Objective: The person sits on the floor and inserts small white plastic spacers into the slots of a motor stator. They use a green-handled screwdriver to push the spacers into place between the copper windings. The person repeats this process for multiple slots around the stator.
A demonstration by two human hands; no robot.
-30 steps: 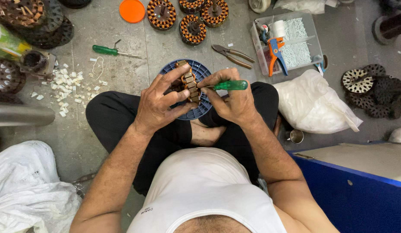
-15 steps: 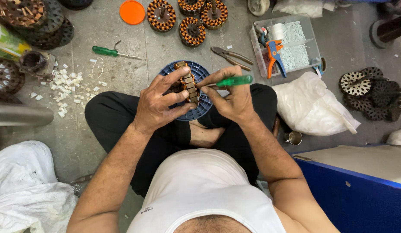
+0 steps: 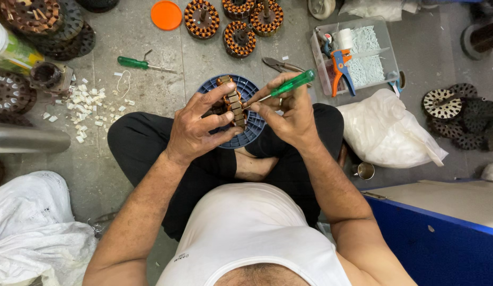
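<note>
I had the stator core [image 3: 233,103] as my landmark: it stood on edge over the blue round tray [image 3: 252,132] above my lap, its long axis running away from me and slightly leftward. My left hand [image 3: 199,127] lay directly left of the core and was clamped round it, thumb below and fingers curled over its top, so it was the nearer hand by touch. My right hand [image 3: 286,114] sat just right of the core, fingers pressed together round a green-handled screwdriver [image 3: 289,85], whose handle pointed up and right, away from the core, while its thin shaft slanted down-left to meet the core's right face. A second green screwdriver [image 3: 143,64] lay on the floor well left of the core.
</note>
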